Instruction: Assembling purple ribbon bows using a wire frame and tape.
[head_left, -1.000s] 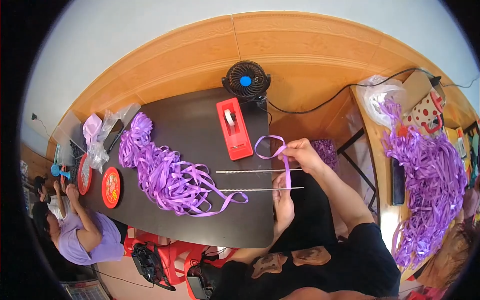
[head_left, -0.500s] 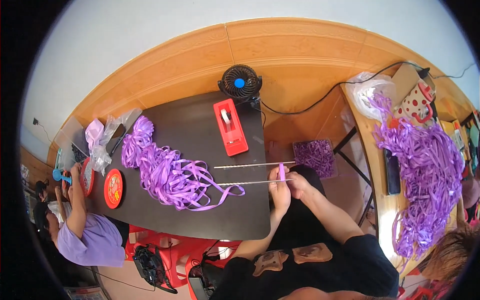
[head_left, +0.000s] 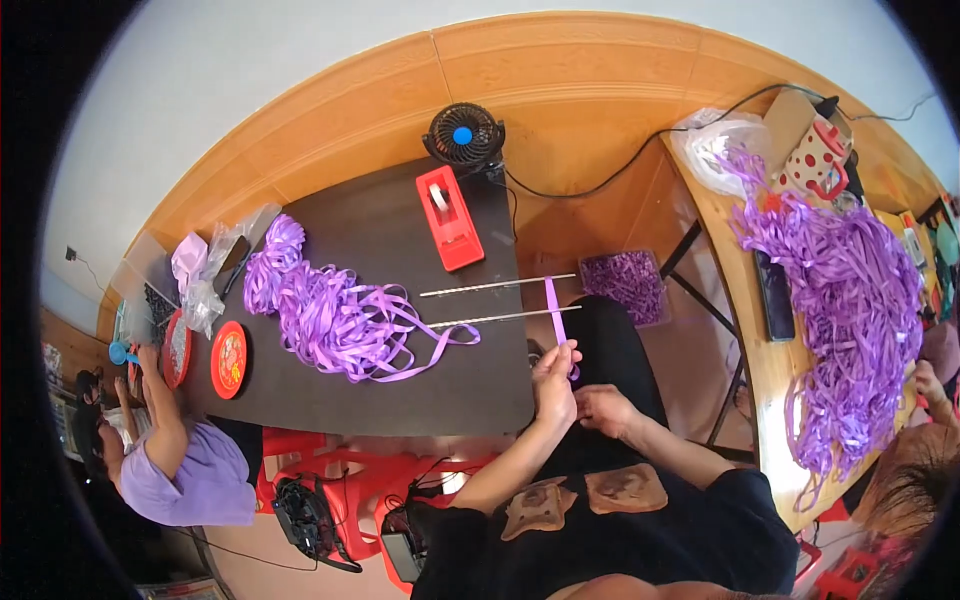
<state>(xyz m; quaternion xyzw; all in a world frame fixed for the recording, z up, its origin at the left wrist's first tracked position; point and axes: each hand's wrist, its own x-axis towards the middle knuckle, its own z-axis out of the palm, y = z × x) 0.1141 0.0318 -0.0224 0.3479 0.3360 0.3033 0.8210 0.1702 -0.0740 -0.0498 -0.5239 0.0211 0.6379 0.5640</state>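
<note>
Two thin metal rods, one farther away [head_left: 500, 285] and one nearer [head_left: 510, 318], jut past the right edge of the dark table [head_left: 440, 400]. A purple ribbon strip [head_left: 553, 305] is looped over their free ends and hangs toward me. My left hand [head_left: 555, 388] pinches its lower part between thumb and fingers; a short bit shows beside the fingertips. Close by, my right hand [head_left: 606, 411] rests over my dark trouser leg, fingers loosely bent and apart from the strip. On the table lies a heap of purple ribbon [head_left: 345, 325], one loop reaching the nearer rod.
A red tape dispenser [head_left: 450, 220] and a black fan [head_left: 463, 135] stand at the far side. A bin of purple scraps [head_left: 625, 288] sits below. The wooden table [head_left: 775, 420] at right bears more ribbon [head_left: 850, 330] and a phone [head_left: 775, 297]. A co-worker [head_left: 190, 470] sits left.
My left hand has drawn back toward me, pulling the strip down from the rods. My right hand has come away from the strip to my lap. The view has shifted slightly.
</note>
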